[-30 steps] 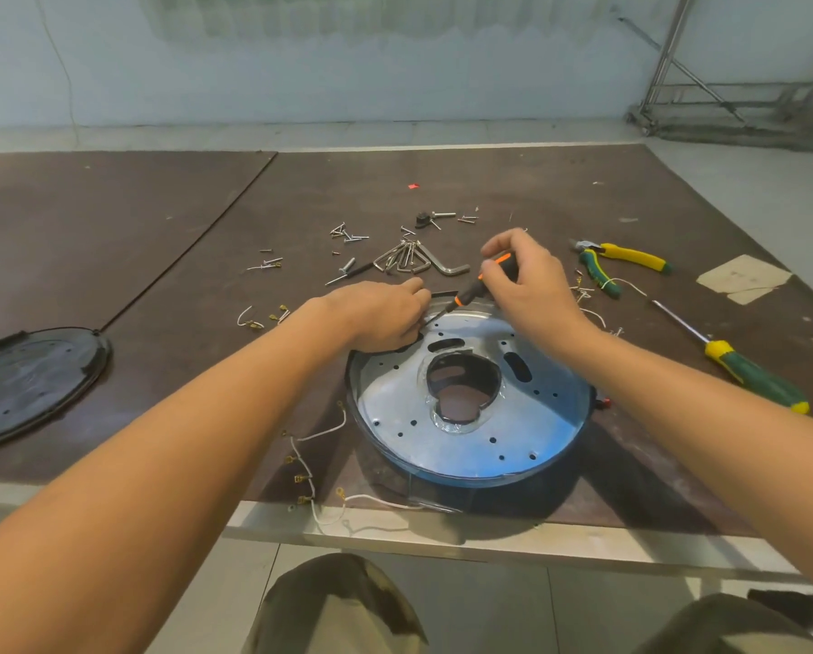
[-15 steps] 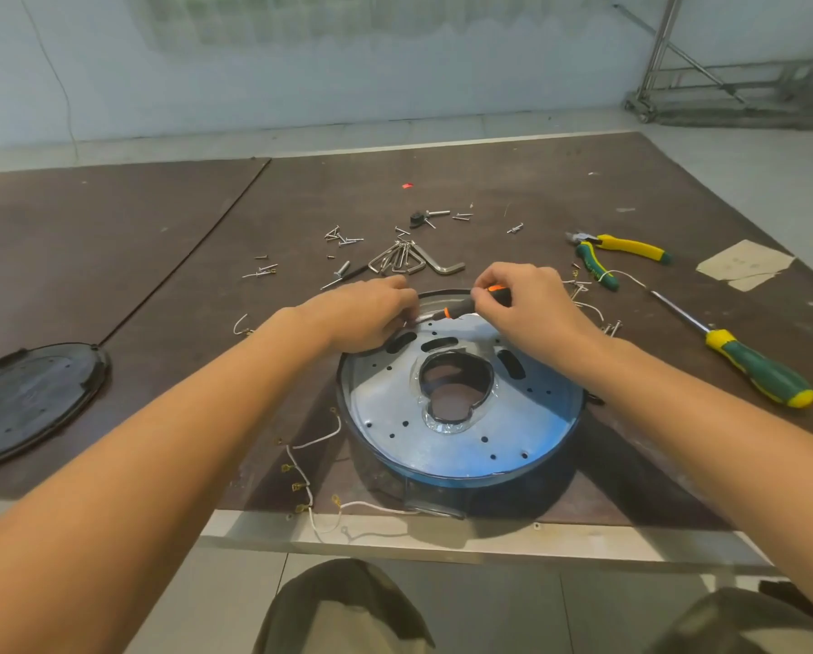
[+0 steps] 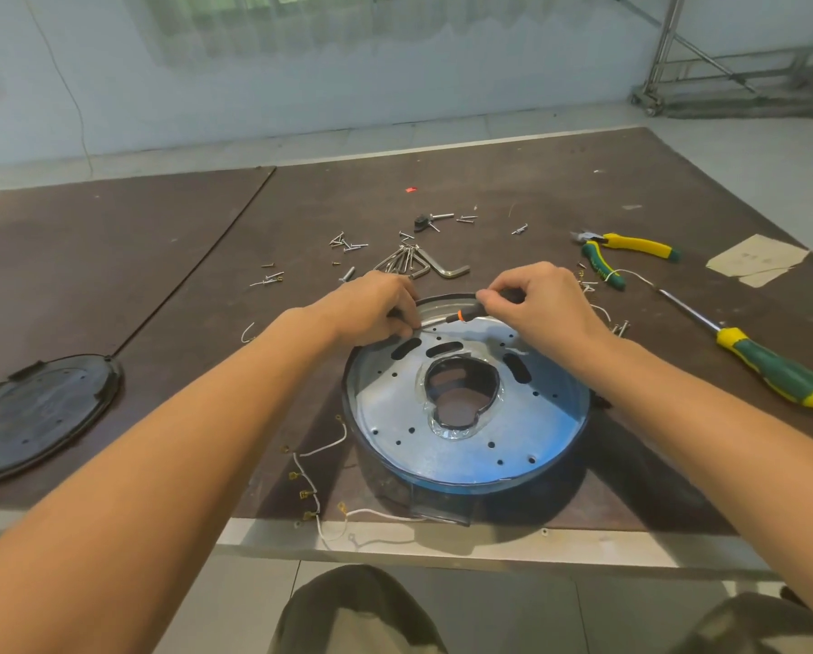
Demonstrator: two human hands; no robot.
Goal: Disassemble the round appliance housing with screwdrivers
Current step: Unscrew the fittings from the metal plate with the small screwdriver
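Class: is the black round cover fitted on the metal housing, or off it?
Off. The black cover lies flat on the table, well left of the housing, apart from it.

Brown table (image 3: 159, 257) w/ seam down the left. Yellow/green pliers (image 3: 635, 244) far right, jaws pointing left. Paper scrap (image 3: 755, 259) beyond them, near the edge. Hex keys (image 3: 447, 268) bunched at centre, loose screws (image 3: 348, 243) scattered nearby. Tiny red bit (image 3: 410, 189) further back. White wires (image 3: 322, 448) w/ terminals at front edge. Metal frame (image 3: 668, 49) on floor, top right.

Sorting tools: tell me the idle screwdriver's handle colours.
The handle is green with yellow ends; head view.
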